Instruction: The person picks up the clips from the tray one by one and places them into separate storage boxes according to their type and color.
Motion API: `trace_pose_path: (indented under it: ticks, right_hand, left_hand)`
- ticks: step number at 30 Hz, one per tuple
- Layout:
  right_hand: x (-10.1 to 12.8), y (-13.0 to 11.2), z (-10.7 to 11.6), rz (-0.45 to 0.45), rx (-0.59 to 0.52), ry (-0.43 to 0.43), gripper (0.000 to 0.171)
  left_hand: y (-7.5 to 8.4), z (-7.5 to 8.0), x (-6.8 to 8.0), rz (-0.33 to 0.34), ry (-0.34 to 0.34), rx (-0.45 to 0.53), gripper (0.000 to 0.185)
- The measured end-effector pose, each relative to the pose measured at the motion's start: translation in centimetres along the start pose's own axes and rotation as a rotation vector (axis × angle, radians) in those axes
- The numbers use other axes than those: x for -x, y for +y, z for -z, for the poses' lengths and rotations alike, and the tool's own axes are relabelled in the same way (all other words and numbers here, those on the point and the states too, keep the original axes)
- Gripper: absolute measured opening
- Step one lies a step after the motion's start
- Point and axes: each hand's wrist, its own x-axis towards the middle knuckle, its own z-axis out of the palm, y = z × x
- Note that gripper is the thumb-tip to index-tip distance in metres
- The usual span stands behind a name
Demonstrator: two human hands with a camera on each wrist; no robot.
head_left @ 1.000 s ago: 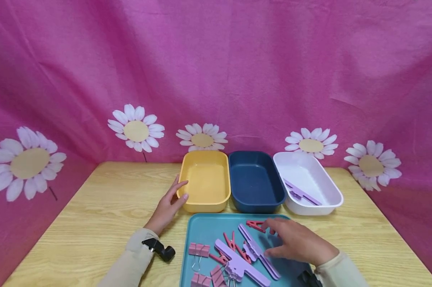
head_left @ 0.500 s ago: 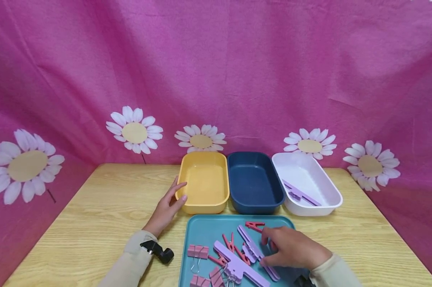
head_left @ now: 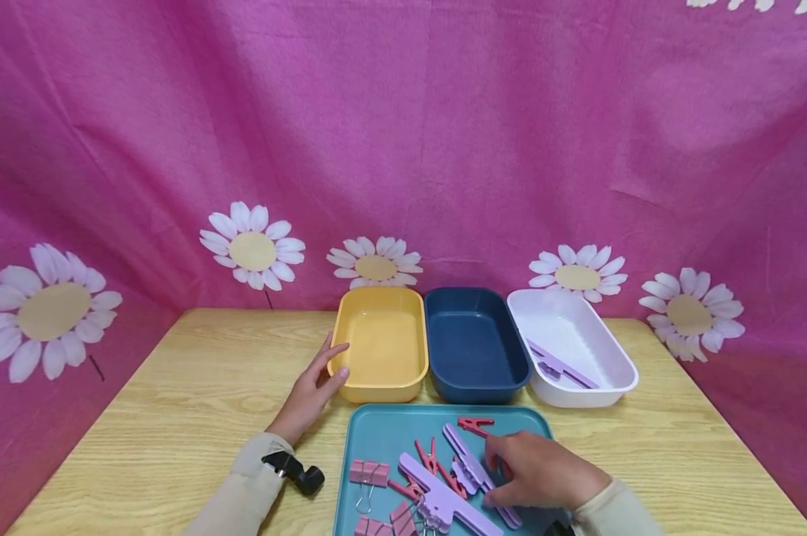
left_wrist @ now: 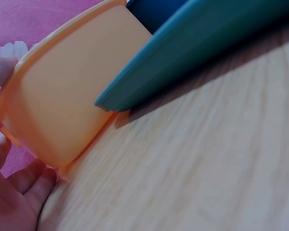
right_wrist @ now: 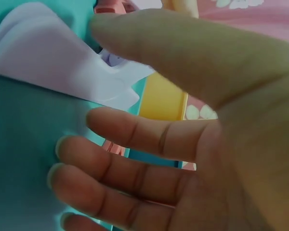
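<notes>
A person sits at a pale wooden worktop (head_left: 176, 417) backed by pink cloth printed with daisies. Three small tubs stand in a row at the far side: a yellow tub (head_left: 380, 344) on the left, a dark blue tub (head_left: 473, 344) in the middle, and a white tub (head_left: 571, 346) on the right with one long purple clip (head_left: 560, 365) lying inside. Nearer the person lies a teal tray (head_left: 383, 435) holding a jumble of long purple clips, small red pegs (head_left: 473, 426) and pink binder clips (head_left: 370, 471).

The left hand (head_left: 310, 391) rests on the worktop with its fingers straight and relaxed, the fingertips touching the near left corner of the yellow tub; the left wrist view shows that corner against the fingers (left_wrist: 9, 178).

The right hand (head_left: 534, 469) lies over the right part of the tray, its fingers loosely spread and lowered onto a long purple clip (head_left: 467, 458) that lies slantwise beside the red pegs. The right wrist view shows the thumb (right_wrist: 149, 43) above the pale purple plastic and the fingers (right_wrist: 130, 132) apart below it, not yet closed round anything.

A good grasp would probably pinch this clip near its middle, thumb on one long edge and fingers on the other, so that it lifts level. It seems to overlap a neighbouring clip and pegs, so sliding it slightly clear first should keep the others from being dragged up.
</notes>
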Motion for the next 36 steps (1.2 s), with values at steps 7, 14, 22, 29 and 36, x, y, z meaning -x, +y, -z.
trace_pose_path:
  ticks: [7,14,22,29,36]
  right_hand:
    - [-0.06,-0.02,-0.22,0.003,0.004,-0.015,0.029]
    - [0.04,-0.16,-0.36,-0.033,0.013,-0.028,0.026]
    - [-0.01,-0.17,-0.24,-0.082,0.0,-0.038,0.025]
    - [0.02,-0.17,-0.19,-0.115,0.017,-0.023,0.02]
    - [0.15,-0.04,-0.31,-0.105,0.048,0.015,0.019]
  left_hand:
    - [-0.13,0.05,-0.02,0.008,0.003,-0.017,0.049]
    - [-0.07,-0.08,0.06,0.018,0.008,-0.02,0.048]
    - [-0.09,-0.03,-0.03,0.023,0.006,-0.03,0.048]
    - [0.05,0.04,-0.17,0.036,-0.011,-0.01,0.049]
    - [0.02,-0.01,0.01,0.026,0.004,-0.029,0.047]
